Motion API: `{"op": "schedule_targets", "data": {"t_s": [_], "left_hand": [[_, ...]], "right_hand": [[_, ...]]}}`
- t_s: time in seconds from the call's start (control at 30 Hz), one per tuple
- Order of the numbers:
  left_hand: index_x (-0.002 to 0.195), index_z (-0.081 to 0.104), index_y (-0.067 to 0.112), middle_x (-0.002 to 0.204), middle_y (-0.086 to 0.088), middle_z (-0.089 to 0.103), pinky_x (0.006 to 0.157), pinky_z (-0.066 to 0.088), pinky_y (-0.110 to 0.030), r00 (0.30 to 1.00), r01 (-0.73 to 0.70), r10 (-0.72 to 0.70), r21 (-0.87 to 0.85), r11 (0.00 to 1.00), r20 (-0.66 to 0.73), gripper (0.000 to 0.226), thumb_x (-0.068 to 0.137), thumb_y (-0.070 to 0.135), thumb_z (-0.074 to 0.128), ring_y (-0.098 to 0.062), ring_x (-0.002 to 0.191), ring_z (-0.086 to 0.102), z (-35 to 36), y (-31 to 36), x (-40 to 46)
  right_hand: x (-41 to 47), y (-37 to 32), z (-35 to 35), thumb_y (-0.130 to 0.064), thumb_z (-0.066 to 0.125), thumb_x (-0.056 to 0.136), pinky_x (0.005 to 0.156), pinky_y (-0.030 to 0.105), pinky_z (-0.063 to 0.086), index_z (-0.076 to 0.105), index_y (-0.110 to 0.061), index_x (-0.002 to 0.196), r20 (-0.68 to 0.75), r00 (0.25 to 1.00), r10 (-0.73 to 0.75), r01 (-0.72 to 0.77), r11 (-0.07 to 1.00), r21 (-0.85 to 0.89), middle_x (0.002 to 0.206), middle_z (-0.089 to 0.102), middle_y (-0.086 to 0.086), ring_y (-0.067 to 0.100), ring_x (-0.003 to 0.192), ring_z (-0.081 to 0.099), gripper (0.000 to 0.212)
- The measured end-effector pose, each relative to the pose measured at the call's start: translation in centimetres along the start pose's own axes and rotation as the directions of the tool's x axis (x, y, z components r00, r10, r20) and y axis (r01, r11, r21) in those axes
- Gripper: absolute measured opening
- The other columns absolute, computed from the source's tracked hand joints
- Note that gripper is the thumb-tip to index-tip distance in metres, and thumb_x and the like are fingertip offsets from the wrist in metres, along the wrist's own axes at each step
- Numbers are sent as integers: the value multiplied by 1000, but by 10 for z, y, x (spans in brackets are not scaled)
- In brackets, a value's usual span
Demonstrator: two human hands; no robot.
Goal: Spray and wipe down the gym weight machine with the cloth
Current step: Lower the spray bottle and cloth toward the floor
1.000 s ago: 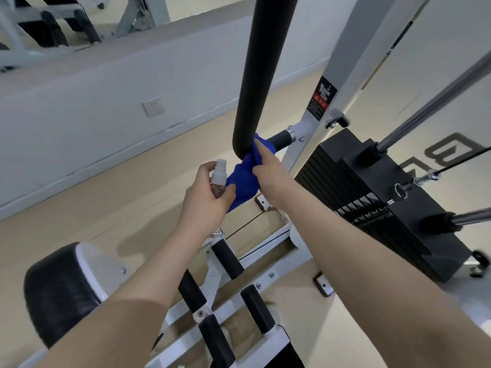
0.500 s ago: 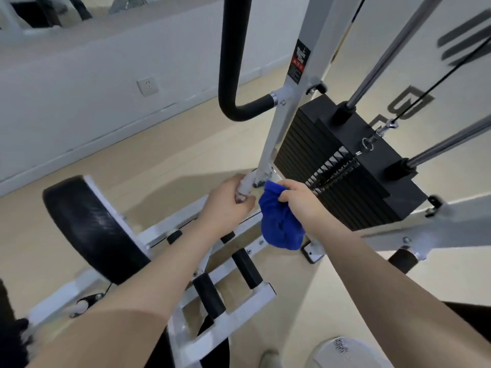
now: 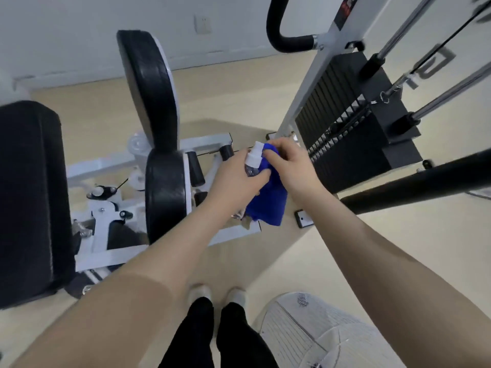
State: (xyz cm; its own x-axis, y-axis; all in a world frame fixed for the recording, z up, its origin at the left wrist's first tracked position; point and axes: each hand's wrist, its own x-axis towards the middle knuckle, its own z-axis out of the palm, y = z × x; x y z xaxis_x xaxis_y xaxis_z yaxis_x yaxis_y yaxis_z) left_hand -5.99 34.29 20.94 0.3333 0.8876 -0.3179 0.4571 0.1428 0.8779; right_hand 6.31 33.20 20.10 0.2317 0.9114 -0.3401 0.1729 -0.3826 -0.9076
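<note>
Both grips are closed on something. Our left hand (image 3: 236, 176) is wrapped round a small clear spray bottle (image 3: 252, 162), its white nozzle pointing up and away from us, the thumb lying across the bottle's side. Our right hand (image 3: 289, 166) pinches the top of a blue cloth (image 3: 269, 205) with curled fingers; the cloth hangs down from that pinch and lies against the bottle and the left thumb. The 2 hands are touching or nearly so, held in the air above the white frame (image 3: 204, 143) of the machine.

Left of the hands stand 2 black pads (image 3: 148, 91), one behind the other, and a larger black seat pad (image 3: 29, 197) fills the left edge. Right of the hands a white upright (image 3: 313, 83) rises beside the black weight stack (image 3: 353, 134), with 2 chrome guide rods (image 3: 451, 94) running up from it. A black padded bar (image 3: 414, 187) crosses the right side near our right forearm. A curved black handle (image 3: 281, 35) sits at the top. Our feet show on the pale floor (image 3: 239, 102) below.
</note>
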Motion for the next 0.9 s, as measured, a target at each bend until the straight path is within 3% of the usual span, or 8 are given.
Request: {"op": "schedule_targets", "data": {"t_s": [0.1,0.17,0.27,0.4,0.5,0.63,0.77,0.9], "left_hand": [[90,51,22,77,1,63,66,52,-35,997,1,-3,-29,1000,-76,10,83,24,59,-19,72,64,-14,-4,-31],[87,49,25,72,5,59,60,51,-25,995,-32,19,-127,991,-102,11,85,22,59,-12,64,62,-25,-7,-51],[83,49,27,64,8,57,52,47,-18,996,-64,48,-245,967,-71,16,85,17,62,-6,52,57,-39,-19,-93],[87,50,34,61,3,60,61,54,-30,999,-8,15,-237,972,29,17,85,21,61,-12,52,57,-54,-68,-165],[92,48,25,62,6,56,48,43,-13,990,20,-43,-168,986,-132,10,89,26,58,-8,49,54,-74,-130,-217],[104,45,26,67,4,54,52,43,-22,945,109,-188,-285,952,-267,15,91,21,47,-4,44,49,-99,-221,-286],[103,44,16,70,-3,49,49,36,-23,866,303,-427,-407,862,-260,15,93,11,33,-17,58,46,-113,-310,-351],[113,43,13,73,-5,54,54,43,-25,728,527,-644,-406,746,-237,20,94,16,39,-21,66,52,-110,-403,-420]], "right_hand": [[-10,-7,13,-27,49,94,71,25,45,61,-19,75,205,970,132,-133,991,-11,70,63,-4,11,69,58,24],[-22,-14,20,-35,43,96,70,29,43,58,-24,67,326,926,190,-189,981,-32,64,64,-8,11,66,58,34],[-52,-11,31,-37,35,96,73,28,48,62,-20,80,495,835,240,-247,968,-52,78,67,-2,13,74,63,35],[-105,8,66,-29,40,93,77,27,51,59,-9,97,647,688,329,-429,903,-2,89,69,5,15,80,67,27],[-146,20,128,-16,39,83,67,25,56,59,-3,90,709,585,395,-518,854,-49,80,70,8,20,72,68,24],[-192,49,232,-7,43,65,68,27,53,56,-1,83,740,469,481,-386,866,-318,77,65,11,26,72,62,23],[-229,89,323,-6,44,83,64,31,39,55,-8,89,696,529,486,-34,831,-555,82,55,12,24,73,48,13],[-267,140,384,0,37,83,46,22,30,55,-4,84,722,446,530,2,806,-592,68,48,8,15,52,44,19]]}}
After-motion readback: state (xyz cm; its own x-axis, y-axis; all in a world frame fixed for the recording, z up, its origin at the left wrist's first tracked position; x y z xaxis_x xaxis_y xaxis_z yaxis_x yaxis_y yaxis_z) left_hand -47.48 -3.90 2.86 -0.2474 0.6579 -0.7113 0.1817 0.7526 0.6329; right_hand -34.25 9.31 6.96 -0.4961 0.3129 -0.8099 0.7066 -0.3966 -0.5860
